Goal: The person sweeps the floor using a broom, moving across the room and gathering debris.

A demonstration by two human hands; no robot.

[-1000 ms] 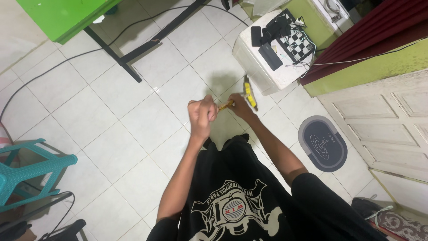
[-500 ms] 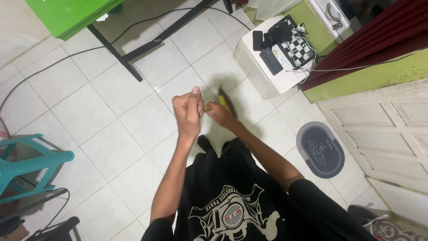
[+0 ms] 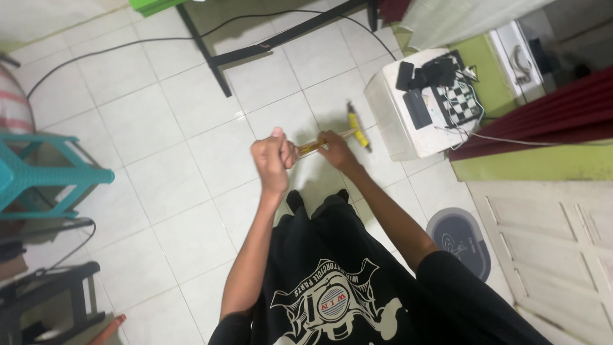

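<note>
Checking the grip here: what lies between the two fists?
In the head view, a short stretch of the yellow stick bridges the left hand and right hand; only white floor tile lies below.

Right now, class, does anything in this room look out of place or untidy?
Black cables trail loose across the white tiled floor near the table frame. Both hands, left and right, grip a yellow-handled tool, which looks normal.

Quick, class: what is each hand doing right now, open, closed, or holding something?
Left hand: closed in a fist on one end of the yellow tool.
Right hand: closed around the same tool's handle, nearer its head.
</note>
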